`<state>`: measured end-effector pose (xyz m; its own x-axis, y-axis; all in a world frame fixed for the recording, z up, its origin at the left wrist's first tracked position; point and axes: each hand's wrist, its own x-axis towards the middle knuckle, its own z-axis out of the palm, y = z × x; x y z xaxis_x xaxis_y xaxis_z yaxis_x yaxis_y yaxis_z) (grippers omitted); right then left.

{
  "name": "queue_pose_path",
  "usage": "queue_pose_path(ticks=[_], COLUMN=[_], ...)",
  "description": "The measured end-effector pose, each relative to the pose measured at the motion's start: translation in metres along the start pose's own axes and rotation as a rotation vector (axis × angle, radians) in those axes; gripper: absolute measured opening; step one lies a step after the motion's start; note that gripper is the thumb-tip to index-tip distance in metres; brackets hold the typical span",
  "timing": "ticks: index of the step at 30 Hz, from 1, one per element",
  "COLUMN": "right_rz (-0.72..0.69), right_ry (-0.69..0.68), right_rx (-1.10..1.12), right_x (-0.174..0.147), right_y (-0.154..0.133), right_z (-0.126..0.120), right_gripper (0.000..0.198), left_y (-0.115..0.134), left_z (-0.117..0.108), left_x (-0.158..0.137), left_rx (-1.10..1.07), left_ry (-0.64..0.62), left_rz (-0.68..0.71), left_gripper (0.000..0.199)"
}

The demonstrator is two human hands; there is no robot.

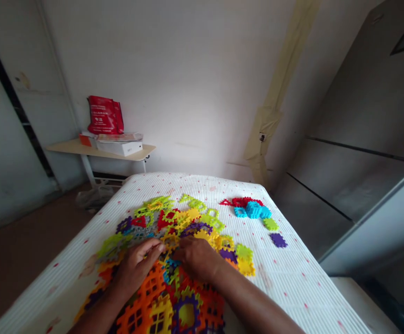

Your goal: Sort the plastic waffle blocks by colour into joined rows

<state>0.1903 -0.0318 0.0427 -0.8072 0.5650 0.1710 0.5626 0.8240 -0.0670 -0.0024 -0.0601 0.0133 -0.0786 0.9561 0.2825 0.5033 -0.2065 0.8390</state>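
A heap of colourful plastic interlocking tiles (153,283) covers the near middle of the table. Over its left part is my left hand (139,260), closed, with thumb and fingertips brought together; whatever they pinch is too small to make out. My right hand (198,257) reaches down into the heap just beside it, fingers curled and their tips mostly hidden. Yellow tiles (188,215) and a purple ring-shaped tile (197,228) lie just beyond both hands. Below them are an orange window-shaped tile (151,285) and a purple frame tile (187,313) with a lime centre.
Apart at the table's right lie blue tiles (254,209), red tiles (244,202), a lime tile (270,224) and a purple tile (278,240). A ribbed white cloth (313,297) covers the table. Behind stand a side table (66,147) with a red bag (105,116), and a grey fridge (355,125).
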Motion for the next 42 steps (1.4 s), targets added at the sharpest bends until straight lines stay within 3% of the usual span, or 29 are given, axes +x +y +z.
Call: queue_pose_path(ticks=[5,13,22,29,42], right_rz=[0.010,0.016,0.065,0.029,-0.120], right_ry=[0.010,-0.036,0.026,0.173,0.174], right_rx=[-0.202,-0.177,0.399,0.629,0.335], right_x=[0.001,-0.006,-0.019,-0.022,-0.019], right_y=[-0.003,0.005,0.026,0.033,0.019], right_z=[0.018,0.013,-0.007,-0.014,-0.007], right_gripper=[0.010,0.012,0.027,0.035,0.032], left_y=[-0.004,-0.011,-0.017,-0.012,-0.004], left_z=[0.002,0.005,0.007,0.006,0.004], left_x=[0.002,0.003,0.006,0.003,0.001], left_rx=[0.074,0.115,0.022,-0.039,-0.162], left_ry=[-0.132,-0.160,-0.165,-0.155,-0.149], left_rz=[0.083,0.102,0.016,0.022,-0.021], left_gripper=[0.029,0.030,0.038,0.036,0.037])
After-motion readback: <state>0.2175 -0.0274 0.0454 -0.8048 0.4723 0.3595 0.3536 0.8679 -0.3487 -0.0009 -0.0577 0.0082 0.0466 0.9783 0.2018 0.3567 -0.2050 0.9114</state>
